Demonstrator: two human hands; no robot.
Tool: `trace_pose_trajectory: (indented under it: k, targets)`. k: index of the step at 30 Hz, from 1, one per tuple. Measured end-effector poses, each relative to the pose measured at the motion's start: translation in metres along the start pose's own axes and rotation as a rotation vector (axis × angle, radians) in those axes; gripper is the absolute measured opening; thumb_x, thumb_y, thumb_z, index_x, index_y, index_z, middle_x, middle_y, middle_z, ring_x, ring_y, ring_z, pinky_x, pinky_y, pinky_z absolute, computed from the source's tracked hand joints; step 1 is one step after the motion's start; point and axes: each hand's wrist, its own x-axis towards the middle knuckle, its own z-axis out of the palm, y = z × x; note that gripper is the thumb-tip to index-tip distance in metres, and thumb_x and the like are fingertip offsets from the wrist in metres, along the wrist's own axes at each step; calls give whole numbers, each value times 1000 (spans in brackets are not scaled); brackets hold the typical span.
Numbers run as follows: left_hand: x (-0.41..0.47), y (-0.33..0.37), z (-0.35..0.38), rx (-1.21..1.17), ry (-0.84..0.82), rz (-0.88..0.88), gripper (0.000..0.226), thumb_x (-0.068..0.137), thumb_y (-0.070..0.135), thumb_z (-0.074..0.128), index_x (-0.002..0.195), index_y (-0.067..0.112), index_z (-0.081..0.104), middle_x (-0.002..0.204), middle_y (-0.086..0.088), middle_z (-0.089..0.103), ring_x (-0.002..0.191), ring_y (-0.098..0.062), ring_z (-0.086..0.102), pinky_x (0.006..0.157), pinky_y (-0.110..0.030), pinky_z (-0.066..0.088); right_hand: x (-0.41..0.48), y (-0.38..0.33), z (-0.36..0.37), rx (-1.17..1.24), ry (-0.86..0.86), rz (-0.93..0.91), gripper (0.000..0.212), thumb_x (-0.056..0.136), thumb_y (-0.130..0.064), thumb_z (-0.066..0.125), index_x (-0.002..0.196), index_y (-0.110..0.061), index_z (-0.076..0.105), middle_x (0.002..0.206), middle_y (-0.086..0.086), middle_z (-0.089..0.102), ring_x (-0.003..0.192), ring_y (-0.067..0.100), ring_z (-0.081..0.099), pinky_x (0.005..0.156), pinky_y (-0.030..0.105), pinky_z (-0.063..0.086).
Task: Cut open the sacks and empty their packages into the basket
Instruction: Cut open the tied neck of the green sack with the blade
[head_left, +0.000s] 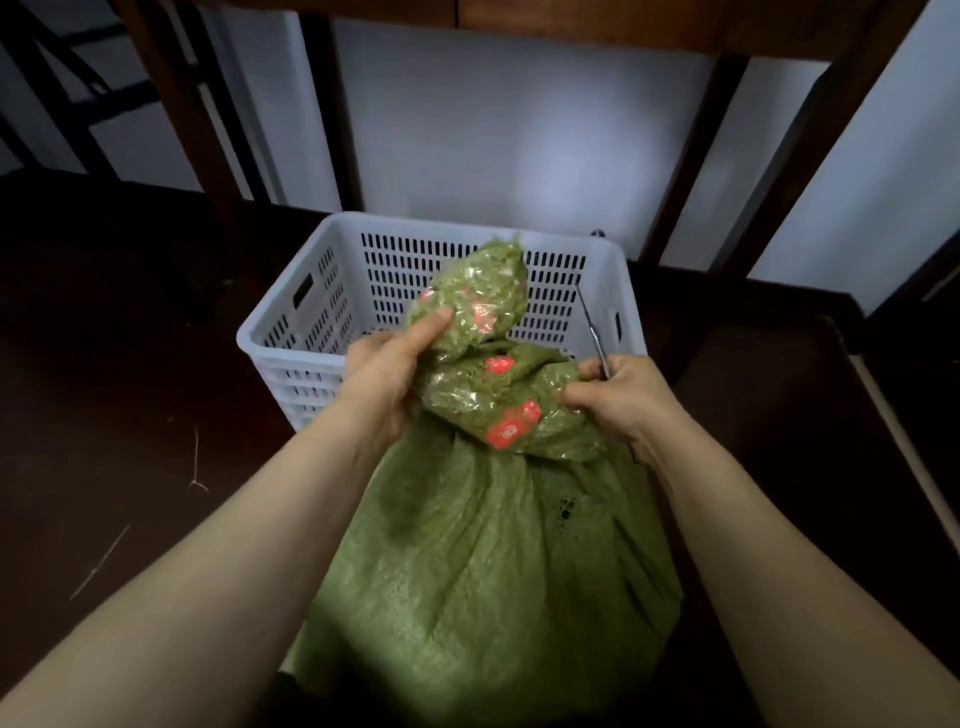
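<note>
A green woven sack (483, 561) stands on the dark floor in front of me, its taped neck bunched up and leaning over the near rim of a white slotted plastic basket (291, 322). Clear tape with red labels (511, 428) is wrapped round the neck. My left hand (387, 371) grips the upper part of the taped neck, thumb pressed on it. My right hand (621, 397) holds a pair of scissors (592, 332), blades pointing up and away, while its fingers also pinch the sack's neck on the right. The basket's inside is mostly hidden by the sack top.
Dark wooden table legs (332, 114) rise behind the basket against a pale wall. A dark piece of furniture (810, 415) stands at the right. Thin string scraps (196, 462) lie on the floor at the left.
</note>
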Motion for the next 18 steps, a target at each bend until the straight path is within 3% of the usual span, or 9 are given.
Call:
trace_pose_trajectory:
  k: [2, 5, 10, 12, 14, 15, 18]
  targets:
    - [12, -18, -2, 25, 147, 27, 28, 79, 14, 74, 81, 13, 46, 83, -5, 60, 73, -18, 62, 63, -32, 57, 8, 19, -1, -21, 54, 27, 25, 68, -2, 77, 74, -13, 55, 70, 5, 58, 63, 18, 55, 63, 31, 49]
    - [28, -45, -7, 170, 163, -12, 20, 80, 9, 71, 79, 11, 51, 80, -8, 61, 84, -29, 63, 86, -48, 54, 15, 47, 0, -44, 111, 34, 23, 69, 0, 73, 67, -11, 53, 60, 5, 53, 55, 18, 49, 56, 30, 43]
    - [42, -61, -11, 532, 163, 77, 23, 79, 23, 71, 75, 11, 52, 79, -7, 58, 77, -23, 58, 76, -37, 52, 19, 68, 4, -51, 233, -17, 15, 66, -5, 72, 66, -11, 57, 56, 5, 49, 56, 17, 47, 55, 28, 38]
    - [44, -60, -15, 650, 206, 146, 35, 75, 27, 75, 93, 7, 54, 90, -8, 55, 84, -23, 56, 82, -40, 51, 17, 72, 4, -63, 243, -38, 19, 65, -8, 71, 59, -13, 54, 55, 3, 49, 55, 18, 47, 55, 30, 39]
    - [41, -56, -26, 885, 293, 203, 68, 70, 29, 80, 119, 8, 38, 109, -7, 50, 98, -24, 52, 90, -42, 48, 14, 75, 1, -142, 246, -41, 20, 65, -15, 71, 56, -15, 53, 57, 2, 53, 57, 21, 53, 58, 35, 47]
    - [40, -54, -32, 970, 329, 256, 74, 69, 28, 81, 124, 10, 33, 116, -8, 50, 103, -26, 53, 92, -43, 48, 12, 77, 0, -177, 250, -42, 17, 63, -20, 71, 59, -13, 56, 59, 2, 56, 60, 23, 57, 62, 39, 52]
    - [37, -48, -36, 875, 142, 313, 78, 73, 18, 72, 140, 15, 32, 136, -8, 46, 119, -28, 50, 91, -42, 50, 7, 75, 3, -209, 210, -66, 14, 64, -18, 71, 71, -9, 64, 65, 3, 60, 65, 23, 60, 71, 46, 56]
